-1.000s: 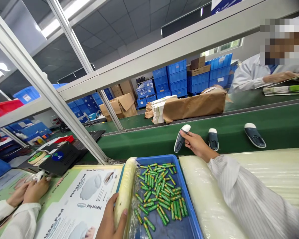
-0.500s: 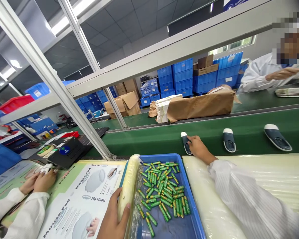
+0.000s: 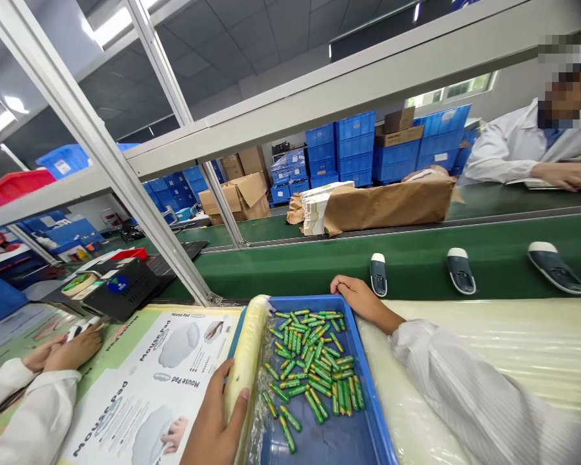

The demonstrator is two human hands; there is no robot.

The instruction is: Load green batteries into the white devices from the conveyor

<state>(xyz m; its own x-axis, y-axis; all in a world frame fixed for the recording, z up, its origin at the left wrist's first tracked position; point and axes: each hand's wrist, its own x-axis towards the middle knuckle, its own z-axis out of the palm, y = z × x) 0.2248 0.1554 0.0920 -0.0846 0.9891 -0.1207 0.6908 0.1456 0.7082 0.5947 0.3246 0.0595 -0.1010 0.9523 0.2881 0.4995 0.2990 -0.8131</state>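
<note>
Three mice (image 3: 461, 270) on belt, one blue tray (image 3: 372, 426), many green batteries (image 3: 314, 374).

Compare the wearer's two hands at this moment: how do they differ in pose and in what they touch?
The left hand curls around the wrapped foam roll beside the blue tray, thumb on top. The right hand holds nothing and lies at the tray's far corner, near the closest mouse on the green belt. The left sits near the body, the right reaches forward. Both are bare.
</note>
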